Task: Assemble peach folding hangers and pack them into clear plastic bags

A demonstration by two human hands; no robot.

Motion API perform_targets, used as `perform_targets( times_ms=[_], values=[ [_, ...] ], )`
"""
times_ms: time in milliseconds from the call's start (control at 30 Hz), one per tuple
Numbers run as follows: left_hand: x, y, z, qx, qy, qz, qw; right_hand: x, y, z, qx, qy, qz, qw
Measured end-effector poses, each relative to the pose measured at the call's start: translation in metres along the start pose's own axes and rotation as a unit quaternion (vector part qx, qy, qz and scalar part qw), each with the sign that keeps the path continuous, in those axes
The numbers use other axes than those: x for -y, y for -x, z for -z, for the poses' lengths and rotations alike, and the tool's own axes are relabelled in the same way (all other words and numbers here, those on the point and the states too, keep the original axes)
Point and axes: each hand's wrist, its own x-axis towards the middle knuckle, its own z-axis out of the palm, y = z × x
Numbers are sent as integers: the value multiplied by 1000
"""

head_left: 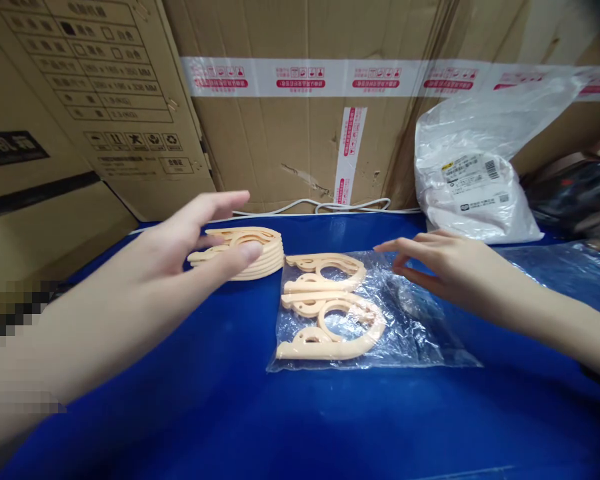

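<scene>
A stack of cream plastic folding hangers (267,259) lies on the blue table, under and behind my left hand (200,243). That hand is open, thumb and fingers apart, at the stack; whether it touches is hard to tell. To the right, a clear plastic bag (430,343) lies flat with two cream folding hangers (353,348) inside, one behind the other, at its left part. Over the bag's right back part hovers my right hand (435,257), its fingers loosely bent and holding nothing.
The blue table (260,420) spreads in front. Large cardboard boxes (280,133) wall the back and left. A white cable (305,207) runs along the back edge. At the back right stands a white plastic package (473,193) with a label, beside another clear bag (565,267).
</scene>
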Motion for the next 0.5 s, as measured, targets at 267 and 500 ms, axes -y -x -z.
perform_targets(
  times_ms=[267,500],
  values=[
    [27,-70,-10,-43,-245,-145,958,1,-5,-2,-56,-72,-18,996],
    [67,-73,-1,56,-208,-93,972,-12,3,-10,-98,-117,-20,988]
  ],
)
